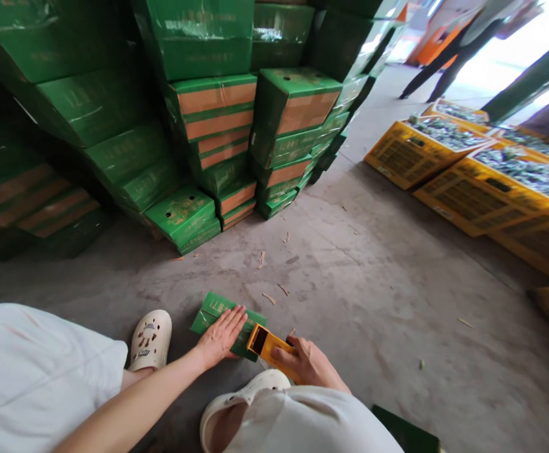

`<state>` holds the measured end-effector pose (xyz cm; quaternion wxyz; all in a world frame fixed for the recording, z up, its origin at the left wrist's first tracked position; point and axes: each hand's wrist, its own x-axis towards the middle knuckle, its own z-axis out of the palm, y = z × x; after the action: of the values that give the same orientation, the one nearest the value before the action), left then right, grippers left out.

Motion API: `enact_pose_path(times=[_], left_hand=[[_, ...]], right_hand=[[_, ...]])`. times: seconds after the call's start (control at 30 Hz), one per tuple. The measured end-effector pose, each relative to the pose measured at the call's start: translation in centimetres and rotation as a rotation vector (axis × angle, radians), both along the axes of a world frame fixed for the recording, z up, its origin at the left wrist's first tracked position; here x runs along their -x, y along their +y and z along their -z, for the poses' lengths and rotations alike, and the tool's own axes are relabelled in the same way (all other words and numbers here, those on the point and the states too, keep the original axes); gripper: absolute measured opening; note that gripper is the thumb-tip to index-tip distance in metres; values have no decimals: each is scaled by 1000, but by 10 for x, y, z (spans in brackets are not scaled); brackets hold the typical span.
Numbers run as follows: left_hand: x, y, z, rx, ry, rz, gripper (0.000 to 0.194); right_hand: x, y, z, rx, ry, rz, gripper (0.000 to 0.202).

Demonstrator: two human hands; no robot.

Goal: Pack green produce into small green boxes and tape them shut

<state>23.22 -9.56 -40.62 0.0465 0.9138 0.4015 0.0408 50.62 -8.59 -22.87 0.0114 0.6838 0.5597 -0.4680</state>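
Observation:
A small green cardboard box [213, 308] with pale printing lies on the floor between my feet. My left hand [221, 333] lies across its top, fingers straight and close together, with the thumb at the near side, gripping it. My right hand [310, 360] is closed around an orange-yellow hand tool [273, 347]. The tool's front end has a dark rectangular opening and meets the right end of the box. Its exact kind does not show clearly.
Tall stacks of green cartons [208, 44] stand ahead and left. Yellow crates [468, 189] full of greyish-green contents line the right. A person [458, 50] stands at the back right. Beside my feet are cream clogs [150, 340]; a green cardboard piece [404, 431] lies front right.

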Motion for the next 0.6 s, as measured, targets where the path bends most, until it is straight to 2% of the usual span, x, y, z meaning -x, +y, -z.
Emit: enact_pose_path(times=[0.13,0.33,0.47,0.6], left_hand=[[-16,-6,0,11,-2,-19,119],[-40,-12,17,3,31,-39,112],[-37,-13,16,3,47,-44,111],[-33,-13,9,30,57,-17,119]], right_hand=[[0,1,6,-40,-49,-75,40],[-7,-1,17,-24,51,-86,41],[-37,-8,12,36,165,-121,42],[-80,-17,-4,79,60,-98,39]])
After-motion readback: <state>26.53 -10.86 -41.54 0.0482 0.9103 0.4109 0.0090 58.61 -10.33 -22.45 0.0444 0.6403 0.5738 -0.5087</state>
